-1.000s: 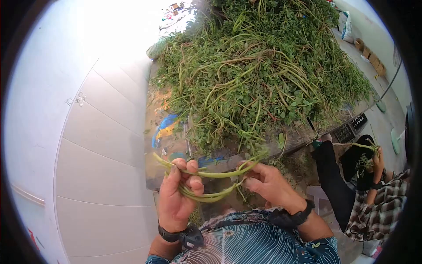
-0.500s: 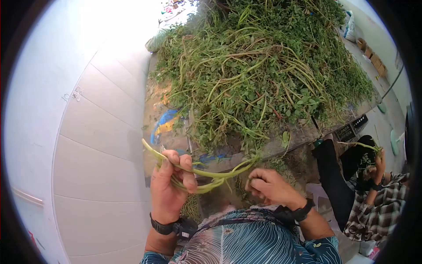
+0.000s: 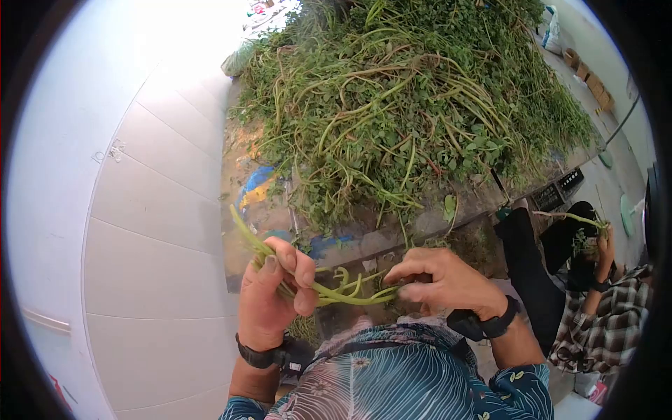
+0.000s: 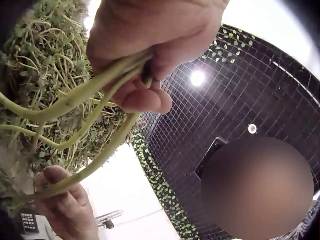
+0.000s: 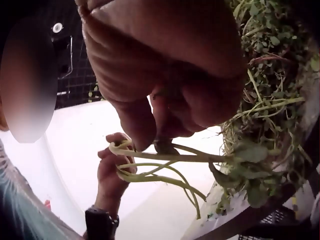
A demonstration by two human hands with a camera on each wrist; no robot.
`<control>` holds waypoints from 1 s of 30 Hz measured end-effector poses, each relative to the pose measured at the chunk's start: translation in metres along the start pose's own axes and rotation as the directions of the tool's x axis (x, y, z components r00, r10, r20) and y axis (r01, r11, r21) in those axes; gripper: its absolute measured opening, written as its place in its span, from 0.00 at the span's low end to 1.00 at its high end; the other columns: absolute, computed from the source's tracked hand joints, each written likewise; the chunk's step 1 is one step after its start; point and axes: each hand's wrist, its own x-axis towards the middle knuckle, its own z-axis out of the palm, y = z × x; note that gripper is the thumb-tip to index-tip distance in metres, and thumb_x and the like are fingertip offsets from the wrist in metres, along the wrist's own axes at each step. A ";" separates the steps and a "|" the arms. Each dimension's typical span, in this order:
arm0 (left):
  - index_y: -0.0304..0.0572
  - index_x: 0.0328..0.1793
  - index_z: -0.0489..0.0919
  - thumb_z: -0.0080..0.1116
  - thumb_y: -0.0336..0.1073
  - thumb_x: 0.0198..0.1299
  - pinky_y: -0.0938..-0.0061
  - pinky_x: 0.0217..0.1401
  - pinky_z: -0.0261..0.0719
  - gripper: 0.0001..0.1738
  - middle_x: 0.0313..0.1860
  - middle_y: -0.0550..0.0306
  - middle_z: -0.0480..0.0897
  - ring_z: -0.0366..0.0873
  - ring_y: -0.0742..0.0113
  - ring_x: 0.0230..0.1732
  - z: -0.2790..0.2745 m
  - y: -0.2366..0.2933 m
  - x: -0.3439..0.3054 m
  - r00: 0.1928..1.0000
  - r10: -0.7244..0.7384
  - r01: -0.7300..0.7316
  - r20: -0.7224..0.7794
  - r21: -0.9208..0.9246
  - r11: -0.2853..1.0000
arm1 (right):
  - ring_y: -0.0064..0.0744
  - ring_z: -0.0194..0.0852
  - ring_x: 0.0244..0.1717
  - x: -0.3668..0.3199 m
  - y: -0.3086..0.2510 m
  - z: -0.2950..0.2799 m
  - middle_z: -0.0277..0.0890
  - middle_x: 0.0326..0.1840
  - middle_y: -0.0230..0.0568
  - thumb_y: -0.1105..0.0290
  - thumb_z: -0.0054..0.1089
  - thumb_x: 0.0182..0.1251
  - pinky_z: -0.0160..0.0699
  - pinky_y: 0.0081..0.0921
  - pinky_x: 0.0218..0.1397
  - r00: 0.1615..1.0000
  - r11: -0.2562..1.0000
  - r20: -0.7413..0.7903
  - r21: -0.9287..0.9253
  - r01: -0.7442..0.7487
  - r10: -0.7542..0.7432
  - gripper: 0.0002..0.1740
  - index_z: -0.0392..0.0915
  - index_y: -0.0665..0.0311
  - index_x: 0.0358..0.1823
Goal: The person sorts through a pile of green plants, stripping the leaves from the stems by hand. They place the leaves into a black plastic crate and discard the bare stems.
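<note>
My left hand (image 3: 269,301) grips several thick green plant stems (image 3: 343,299), thumb against fingers, their cut ends sticking up past it. In the left wrist view the stems (image 4: 70,102) run through the curled fingers and bend away. My right hand (image 3: 451,280) is at the other end of the bunch, thumb and forefinger pinching a stem close to its tip. Seen from the right wrist, small leaves (image 5: 252,155) hang beyond the right fingertips, and the left hand (image 5: 112,172) shows behind the stems. Both hands are just off the table's near edge.
A big heap of leafy green plants (image 3: 413,112) covers most of the table (image 3: 245,262). To the right a seated person in a checked shirt (image 3: 605,318) holds another stem (image 3: 570,217). Dark crates (image 3: 553,196) stand under the table's right edge. A white wall (image 3: 161,238) lies left.
My right hand came off the stems half a second ago and is back at their tips now. The long stem that reached right is bent or shortened, with curled side shoots showing.
</note>
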 end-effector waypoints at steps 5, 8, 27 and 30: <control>0.40 0.39 0.68 0.48 0.43 0.66 0.77 0.18 0.70 0.13 0.31 0.49 0.76 0.71 0.68 0.19 0.004 0.003 -0.006 0.998 -0.027 0.031 -0.050 0.082 0.996 | 0.43 0.71 0.35 0.000 0.004 0.003 0.72 0.30 0.44 0.68 0.58 0.53 0.69 0.35 0.37 1.000 0.991 -0.010 -0.132 0.015 -0.017 0.11 0.79 0.67 0.35; 0.40 0.39 0.69 0.48 0.43 0.66 0.77 0.17 0.69 0.13 0.30 0.49 0.75 0.70 0.68 0.18 0.001 0.007 -0.010 0.993 0.013 0.008 -0.115 0.177 0.984 | 0.45 0.71 0.35 -0.005 0.001 0.000 0.72 0.30 0.45 0.68 0.57 0.53 0.68 0.36 0.37 0.999 0.983 -0.035 -0.180 0.030 -0.037 0.10 0.78 0.67 0.33; 0.44 0.39 0.67 0.44 0.44 0.68 0.81 0.16 0.66 0.12 0.29 0.56 0.74 0.68 0.74 0.17 -0.002 0.022 -0.024 0.977 0.096 -0.071 -0.190 0.135 0.988 | 0.23 0.69 0.29 -0.032 0.085 0.005 0.69 0.29 0.28 0.64 0.46 0.64 0.60 0.16 0.19 0.823 0.274 -0.238 0.956 0.105 0.516 0.08 0.72 0.56 0.39; 0.44 0.41 0.67 0.40 0.42 0.70 0.82 0.16 0.67 0.10 0.30 0.57 0.74 0.67 0.76 0.17 -0.002 0.019 -0.023 0.956 0.114 -0.085 -0.271 0.119 0.989 | 0.24 0.71 0.29 -0.034 0.076 0.009 0.67 0.27 0.26 0.58 0.49 0.66 0.60 0.18 0.17 0.722 0.222 -0.212 0.972 0.083 0.658 0.11 0.73 0.55 0.40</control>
